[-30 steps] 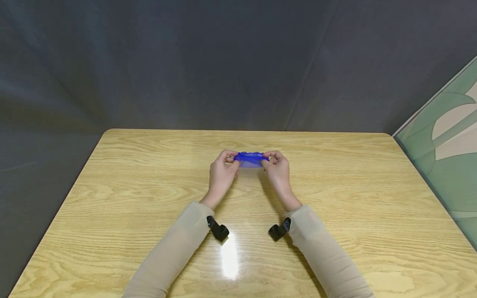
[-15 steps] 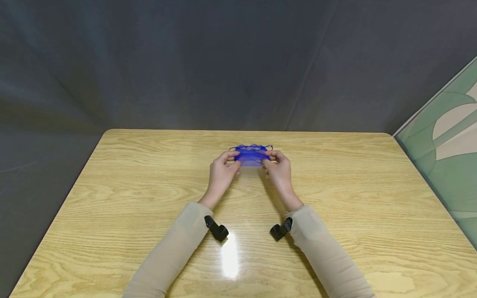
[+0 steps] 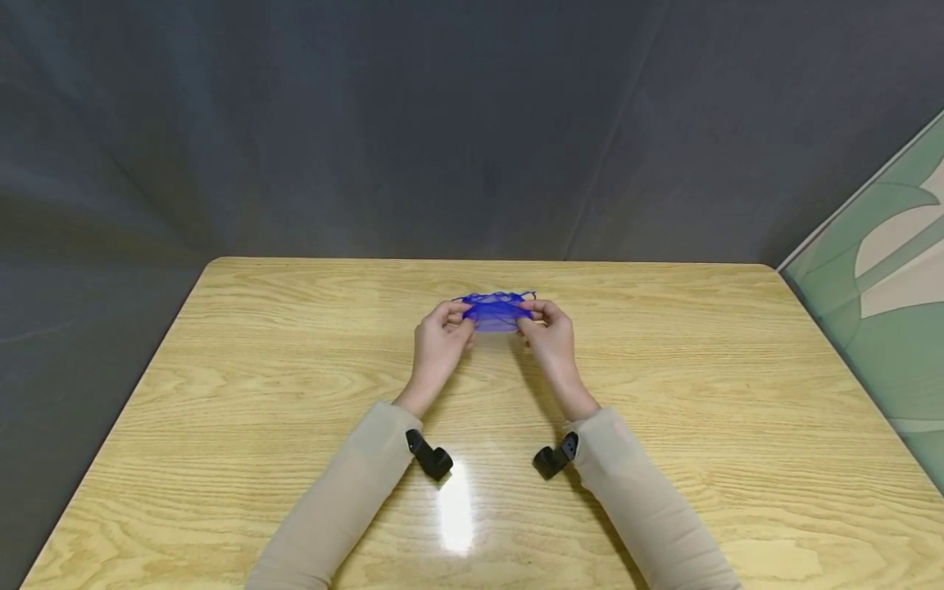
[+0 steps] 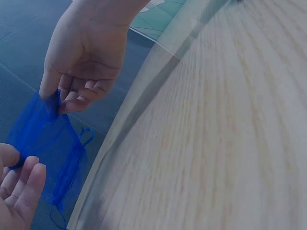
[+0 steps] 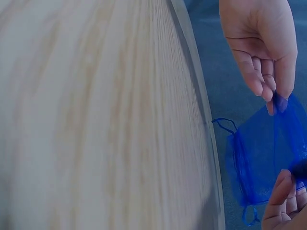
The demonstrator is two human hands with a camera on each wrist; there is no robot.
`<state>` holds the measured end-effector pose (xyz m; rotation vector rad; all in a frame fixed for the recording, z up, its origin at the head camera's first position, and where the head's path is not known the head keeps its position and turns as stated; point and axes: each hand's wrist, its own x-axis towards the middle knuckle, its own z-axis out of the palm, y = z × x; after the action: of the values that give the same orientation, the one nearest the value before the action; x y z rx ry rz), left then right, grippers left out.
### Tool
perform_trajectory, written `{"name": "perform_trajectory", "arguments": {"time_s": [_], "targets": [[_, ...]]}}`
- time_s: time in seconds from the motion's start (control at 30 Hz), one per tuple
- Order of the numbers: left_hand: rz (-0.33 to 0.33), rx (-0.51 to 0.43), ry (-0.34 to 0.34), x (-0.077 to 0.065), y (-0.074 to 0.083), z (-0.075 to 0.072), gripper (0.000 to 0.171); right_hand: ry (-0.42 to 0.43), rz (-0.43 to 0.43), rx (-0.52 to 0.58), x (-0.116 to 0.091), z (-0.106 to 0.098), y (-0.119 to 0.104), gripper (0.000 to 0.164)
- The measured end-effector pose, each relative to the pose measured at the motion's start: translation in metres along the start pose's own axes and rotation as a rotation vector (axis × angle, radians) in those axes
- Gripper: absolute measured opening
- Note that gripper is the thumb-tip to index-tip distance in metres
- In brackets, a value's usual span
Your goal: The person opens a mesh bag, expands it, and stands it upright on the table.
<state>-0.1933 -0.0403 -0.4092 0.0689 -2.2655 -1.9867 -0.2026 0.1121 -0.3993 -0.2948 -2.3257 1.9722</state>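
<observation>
A sheer blue drawstring pouch [image 3: 497, 318] hangs between both hands, above the far middle part of the table. My left hand [image 3: 439, 344] pinches its left side between thumb and fingers. On the opposite side my right hand [image 3: 551, 342] pinches it the same way. The frilled, gathered edge points away from me, with a thin cord sticking out at each end. In the left wrist view the pouch [image 4: 45, 143] is stretched between the two hands, and a cord loop shows. The right wrist view also has the pouch [image 5: 259, 153], its weave see-through. Nothing can be made out inside it.
The wood-grain table [image 3: 295, 393] spans the view, its far edge just beyond the hands. A dark curtain [image 3: 472, 131] hangs behind it. At the right stands a green leaf-patterned panel [image 3: 878, 287]. Black wrist cameras [image 3: 430, 456] sit on the beige sleeves.
The pouch's frilled edge has swung up and away from me, baring its cords, then dipped slightly. Both hands have kept their pinch and hardly moved.
</observation>
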Motion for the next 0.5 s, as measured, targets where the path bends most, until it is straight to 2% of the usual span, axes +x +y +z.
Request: {"name": "perform_trajectory", "arguments": {"time_s": [0.3, 0.5], "targets": [[0.029, 0.053, 0.036, -0.0002, -0.0019, -0.0006, 0.021, 0.012, -0.009, 0.047, -0.0009, 0.0033, -0.0011, 0.027], [0.072, 0.034, 0.027, -0.0004, -0.0002, 0.0008, 0.034, 0.034, -0.061, 0.129, -0.0016, 0.0072, -0.0033, 0.032]]}}
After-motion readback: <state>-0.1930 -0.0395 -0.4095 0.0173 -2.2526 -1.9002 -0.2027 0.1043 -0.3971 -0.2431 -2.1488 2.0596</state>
